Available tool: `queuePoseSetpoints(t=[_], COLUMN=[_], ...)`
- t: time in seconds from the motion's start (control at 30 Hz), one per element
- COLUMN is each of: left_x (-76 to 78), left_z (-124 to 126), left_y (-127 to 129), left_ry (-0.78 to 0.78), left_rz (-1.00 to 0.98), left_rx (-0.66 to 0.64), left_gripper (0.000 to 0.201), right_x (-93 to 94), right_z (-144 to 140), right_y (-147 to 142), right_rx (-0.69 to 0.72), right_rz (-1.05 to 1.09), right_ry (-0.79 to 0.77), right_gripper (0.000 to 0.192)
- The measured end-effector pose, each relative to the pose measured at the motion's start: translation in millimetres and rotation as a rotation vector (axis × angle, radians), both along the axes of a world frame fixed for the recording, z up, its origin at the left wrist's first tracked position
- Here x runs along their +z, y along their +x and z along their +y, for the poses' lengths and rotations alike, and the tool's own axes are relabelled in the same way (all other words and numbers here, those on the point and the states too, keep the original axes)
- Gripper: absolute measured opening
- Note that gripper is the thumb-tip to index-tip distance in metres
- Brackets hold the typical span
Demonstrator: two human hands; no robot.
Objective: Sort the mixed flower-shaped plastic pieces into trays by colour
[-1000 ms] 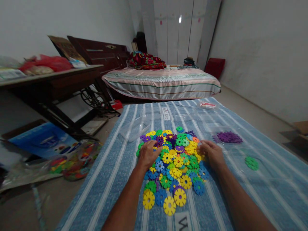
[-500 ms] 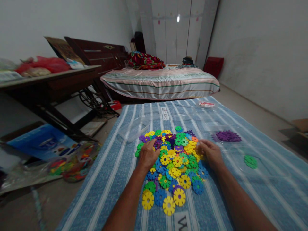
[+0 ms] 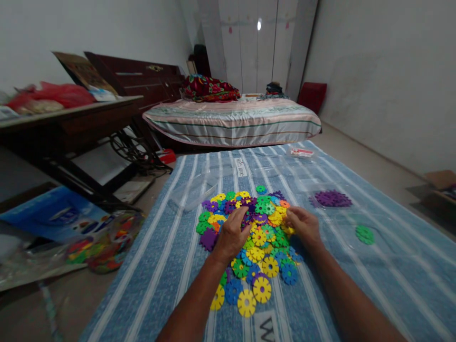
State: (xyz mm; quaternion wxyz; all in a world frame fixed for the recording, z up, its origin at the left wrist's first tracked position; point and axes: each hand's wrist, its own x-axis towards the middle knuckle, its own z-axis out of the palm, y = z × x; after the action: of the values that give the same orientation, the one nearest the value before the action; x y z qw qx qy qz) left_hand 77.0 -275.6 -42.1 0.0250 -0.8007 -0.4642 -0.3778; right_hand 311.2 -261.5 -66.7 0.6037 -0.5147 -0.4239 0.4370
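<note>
**Both hands worked a heap of coloured discs on a striped cloth**

At the far left, a dark wooden table point(image 3: 71, 116) carried red bags point(image 3: 53, 95) along the wall, and below it on the floor lay a clear bag of mixed toy pieces point(image 3: 103, 244), well apart from the work and untouched.

On the blue striped cloth point(image 3: 153, 266), a clear plastic container point(image 3: 190, 192) sat just beyond the left edge of the heap, near enough to take pieces, though it looked bare.

The pile of snowflake discs point(image 3: 263, 266) lay in the middle of the cloth, spread flat rather than stacked, so each colour showed at a glance. The left hand point(image 3: 231, 235) rested palm down on the heap's middle, fingers point(image 3: 240, 216) loosely curled and pressing among purple and yellow pieces; whether they pinched one could not be told. A purple disc point(image 3: 207, 239) lay just beside that hand at the heap's left edge.

The right hand point(image 3: 302, 225) rested on the right side of the heap, fingers bent down onto yellow discs there; a closed grip on any single one could not be made out.

Further right, a purple group point(image 3: 331, 198) and a green group point(image 3: 364, 234) each sat inside clear trays, apart from the heap and from each other, seemingly kept by colour.

Behind, a bed point(image 3: 231, 121) stood against white wardrobe doors point(image 3: 256, 47).
</note>
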Motion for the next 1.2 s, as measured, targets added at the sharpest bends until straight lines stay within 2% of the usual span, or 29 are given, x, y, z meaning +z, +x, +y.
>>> queuePoseSetpoints(t=[0.17,0.3,0.47,0.6,0.8,1.2], left_x=[-5.5,-6.6,-7.4,-9.6,-9.5,-10.6], left_z=[-4,-8,-11,-9,-9,-7], left_y=[12,19,22,23,23,24], left_ry=[-0.023,-0.090,-0.123,-0.102,-0.120,-0.204], left_rz=[0.003,-0.016,-0.035,-0.060,-0.084,-0.131], left_rx=[-0.036,-0.039,-0.035,-0.063,-0.044,0.010], left_gripper=[0.049,0.051,0.050,0.044,0.034,0.034], right_x=[-5.7,-2.0,4.2,1.6,-3.8,-9.0], right_z=[-7,-15,-21,-21,-20,-19], right_y=[-2,-6,-12,-14,-14,-15], right_rx=[0.000,0.015,0.089,0.108,0.144,0.154], right_rz=[-0.231,-0.439,-0.627,-0.728,-0.814,-0.837], right_ry=[0.107,0.227,0.360,0.444,0.488,0.509], right_gripper=[0.039,0.026,0.021,0.019,0.020,0.019])
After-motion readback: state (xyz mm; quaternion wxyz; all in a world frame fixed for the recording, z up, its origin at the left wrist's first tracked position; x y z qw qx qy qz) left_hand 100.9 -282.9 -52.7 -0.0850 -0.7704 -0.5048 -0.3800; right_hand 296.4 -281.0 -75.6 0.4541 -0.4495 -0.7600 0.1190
